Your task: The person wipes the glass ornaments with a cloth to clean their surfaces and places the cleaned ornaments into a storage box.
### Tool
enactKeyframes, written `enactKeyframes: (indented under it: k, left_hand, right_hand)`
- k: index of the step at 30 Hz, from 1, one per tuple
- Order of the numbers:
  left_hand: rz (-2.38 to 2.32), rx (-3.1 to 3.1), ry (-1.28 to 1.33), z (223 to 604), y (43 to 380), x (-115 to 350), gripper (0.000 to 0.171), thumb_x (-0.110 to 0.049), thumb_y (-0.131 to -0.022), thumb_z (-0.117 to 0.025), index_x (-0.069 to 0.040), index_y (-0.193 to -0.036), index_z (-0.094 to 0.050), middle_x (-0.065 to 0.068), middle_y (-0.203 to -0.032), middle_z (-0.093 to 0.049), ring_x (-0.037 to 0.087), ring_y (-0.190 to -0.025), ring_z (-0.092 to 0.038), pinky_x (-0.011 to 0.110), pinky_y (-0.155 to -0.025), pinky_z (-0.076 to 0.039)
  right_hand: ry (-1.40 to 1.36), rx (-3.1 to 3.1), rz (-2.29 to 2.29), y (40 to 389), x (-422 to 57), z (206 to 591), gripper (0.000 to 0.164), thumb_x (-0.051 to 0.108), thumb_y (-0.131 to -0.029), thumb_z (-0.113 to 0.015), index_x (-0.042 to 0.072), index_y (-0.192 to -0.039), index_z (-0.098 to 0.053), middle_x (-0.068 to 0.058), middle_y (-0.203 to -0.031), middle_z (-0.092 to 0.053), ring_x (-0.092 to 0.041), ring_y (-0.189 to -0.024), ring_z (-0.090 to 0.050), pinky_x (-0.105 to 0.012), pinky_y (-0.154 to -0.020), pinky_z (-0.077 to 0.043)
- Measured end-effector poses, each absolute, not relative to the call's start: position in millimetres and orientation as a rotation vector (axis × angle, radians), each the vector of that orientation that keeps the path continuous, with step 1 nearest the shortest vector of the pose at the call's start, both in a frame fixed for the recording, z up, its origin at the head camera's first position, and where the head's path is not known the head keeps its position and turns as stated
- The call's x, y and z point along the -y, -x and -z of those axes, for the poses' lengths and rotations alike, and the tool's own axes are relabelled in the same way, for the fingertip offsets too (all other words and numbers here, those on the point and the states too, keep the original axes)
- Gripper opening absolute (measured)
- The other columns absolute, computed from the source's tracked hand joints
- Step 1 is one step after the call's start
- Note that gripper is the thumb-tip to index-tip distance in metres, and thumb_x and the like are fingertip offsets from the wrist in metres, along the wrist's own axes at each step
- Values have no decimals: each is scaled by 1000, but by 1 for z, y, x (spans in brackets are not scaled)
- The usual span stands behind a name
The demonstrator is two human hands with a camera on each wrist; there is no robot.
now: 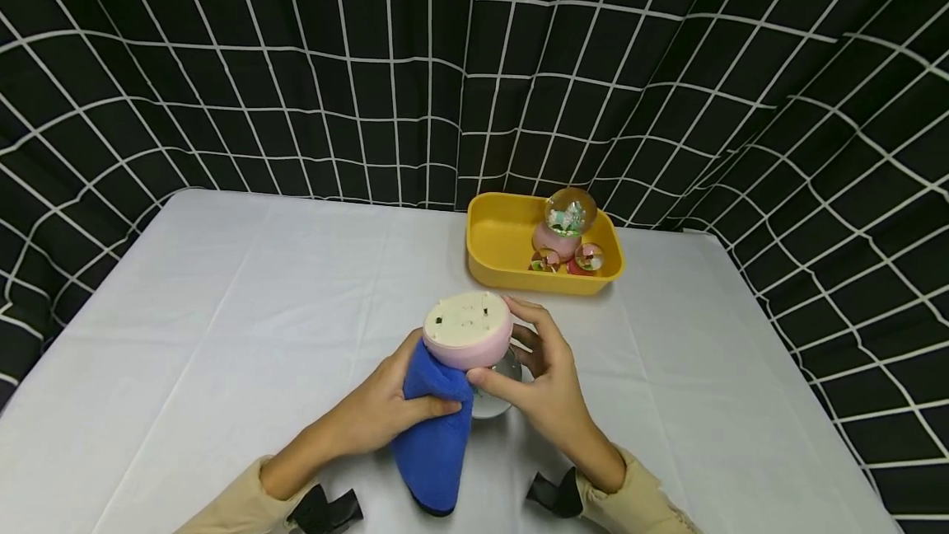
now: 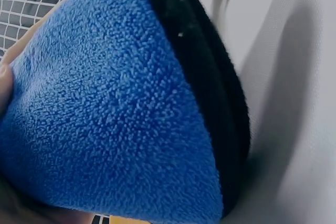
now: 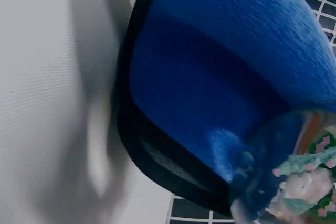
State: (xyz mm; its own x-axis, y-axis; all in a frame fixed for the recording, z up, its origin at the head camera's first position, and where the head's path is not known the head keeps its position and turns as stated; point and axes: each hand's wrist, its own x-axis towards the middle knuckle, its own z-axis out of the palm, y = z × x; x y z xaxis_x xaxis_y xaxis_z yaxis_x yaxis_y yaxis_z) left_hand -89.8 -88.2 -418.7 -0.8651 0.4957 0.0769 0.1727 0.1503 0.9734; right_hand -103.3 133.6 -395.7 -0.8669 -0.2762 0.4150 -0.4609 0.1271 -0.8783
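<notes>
A snow globe with a pink base is held upside down above the table, its cream underside facing up and its clear ball below. My right hand grips the base from the right, thumb at the near side. From the left, my left hand holds a blue cloth against the base; the cloth's lower part hangs down. Plush blue pile and a black border of the cloth fill much of the left wrist view. White and pink figures show inside the ball in the right wrist view.
A yellow tray stands at the table's back, right of centre. Inside it are a larger pink-based snow globe and two small globes, one left and one right. A black grid-patterned curtain surrounds the white-covered table.
</notes>
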Motion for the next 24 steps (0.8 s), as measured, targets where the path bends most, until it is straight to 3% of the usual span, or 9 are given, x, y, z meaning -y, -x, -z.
enactKeyframes:
  k: [3, 6, 11, 13, 17, 20, 24]
  left_hand:
    - [-1835, -2158, -638, 418, 91, 88, 70, -22, -93, -70, -17, -149, -29, 6, -139, -52, 24, -123, -55, 45, -103, -45]
    - [-1891, -2147, -628, 418, 91, 89, 69, -19, -94, -68, -16, -151, -28, 8, -142, -50, 25, -126, -52, 43, -104, -44]
    - [-1941, -2162, -657, 419, 92, 91, 66, -16, -96, -65, -10, -151, -29, 14, -141, -50, 25, -124, -52, 32, -102, -46]
    - [-1949, -2179, -679, 419, 93, 91, 61, -15, -97, -63, -7, -149, -32, 15, -139, -52, 22, -122, -54, 28, -102, -46]
    - [-1970, -2211, -703, 419, 94, 92, 53, -14, -98, -60, -6, -146, -37, 13, -137, -54, 14, -119, -54, 23, -103, -44]
    - [-2003, -2220, -707, 418, 95, 96, 53, -12, -100, -57, -6, -148, -37, 13, -142, -52, 9, -124, -52, 20, -105, -41]
    - [-2135, -2198, -709, 412, 98, 103, 48, -9, -102, -51, 0, -148, -39, 18, -145, -49, 5, -127, -50, 17, -107, -39]
  right_hand:
    - [-739, 2360, -1800, 104, -134, 396, 86, 7, -79, -83, 18, -151, -39, -10, -151, -45, -21, -123, -59, -28, -98, -50]
    - [-761, 2445, -1775, 105, -134, 395, 104, 12, -76, -86, 27, -158, -24, -10, -152, -44, -28, -122, -58, -30, -96, -51]
    - [-823, 2456, -1783, 106, -135, 394, 120, 11, -69, -91, 30, -159, -15, -14, -149, -44, -28, -114, -60, -34, -83, -57]
    - [-824, 2430, -1806, 108, -135, 394, 118, 8, -67, -92, 28, -159, -19, -13, -149, -46, -26, -115, -60, -35, -82, -58]
    - [-780, 2411, -1817, 111, -139, 393, 100, 6, -67, -91, 21, -150, -39, -8, -141, -55, -20, -112, -62, -33, -82, -59]
    - [-737, 2433, -1807, 114, -143, 391, 87, 8, -67, -90, 22, -143, -50, -4, -137, -59, -17, -111, -62, -33, -86, -58]
    - [-708, 2447, -1768, 118, -147, 390, 85, 8, -66, -91, 25, -141, -53, 0, -138, -59, -16, -119, -58, -33, -94, -54]
